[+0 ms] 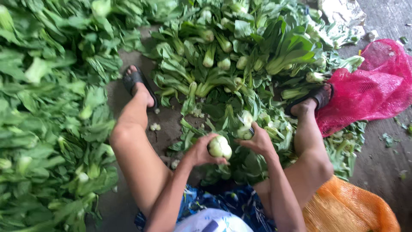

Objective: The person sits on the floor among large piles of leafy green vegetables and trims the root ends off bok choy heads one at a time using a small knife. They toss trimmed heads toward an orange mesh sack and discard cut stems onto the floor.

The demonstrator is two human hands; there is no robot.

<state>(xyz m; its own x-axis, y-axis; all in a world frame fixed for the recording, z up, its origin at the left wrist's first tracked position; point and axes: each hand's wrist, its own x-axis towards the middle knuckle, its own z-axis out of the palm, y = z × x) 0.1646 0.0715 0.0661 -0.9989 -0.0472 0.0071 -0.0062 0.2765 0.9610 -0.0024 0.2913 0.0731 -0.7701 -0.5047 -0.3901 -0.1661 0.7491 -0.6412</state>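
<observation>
- A person is squatting on a concrete floor point(382, 163), the left hand point(199, 150) closing its fingers around the pale base of a bok choy head point(220, 147) between the knees.
- The right hand point(259, 139) is gripping what looks like a small knife; the blade is mostly hidden.
- Trimmed bok choy point(223, 56) is lying heaped ahead, loose leaves point(47, 116) piling up on the left.
- A pink mesh sack point(369, 88) and an orange mesh sack point(349, 208) are lying to the right.
</observation>
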